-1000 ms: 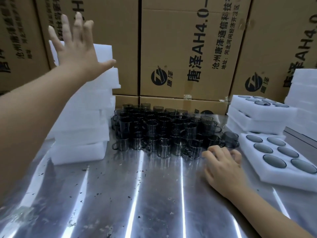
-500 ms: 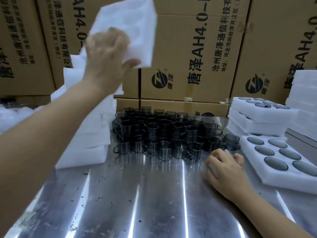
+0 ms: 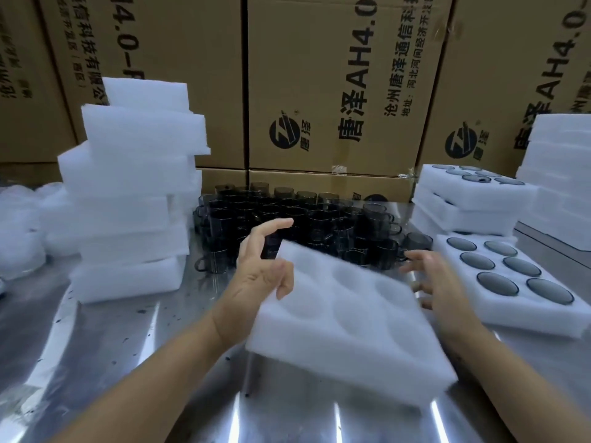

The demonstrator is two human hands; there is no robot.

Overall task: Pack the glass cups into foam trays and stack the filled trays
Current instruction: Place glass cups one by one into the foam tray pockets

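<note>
White foam tray [image 3: 345, 318], its round hollows empty, is held tilted above the steel table [image 3: 128, 346], directly in front of me. My left hand [image 3: 259, 273] pinches its left edge: the thumb lies on top and the index finger points up, clear of the foam. My right hand [image 3: 438, 282] is relaxed with fingers spread, just beside the tray's right edge; blur prevents confirming contact.

The dark glass cups [image 3: 303, 225] stand clustered on the table beyond the tray, handles outward. A stack of empty foam trays [image 3: 134, 199] rises to their left, its layers offset. To the right, a filled tray [image 3: 511, 282] lies flat on the table with six cups seated in it. Behind that stands a stack of filled trays [image 3: 470, 199]. Printed cardboard boxes [image 3: 335, 84] form the back wall.
</note>
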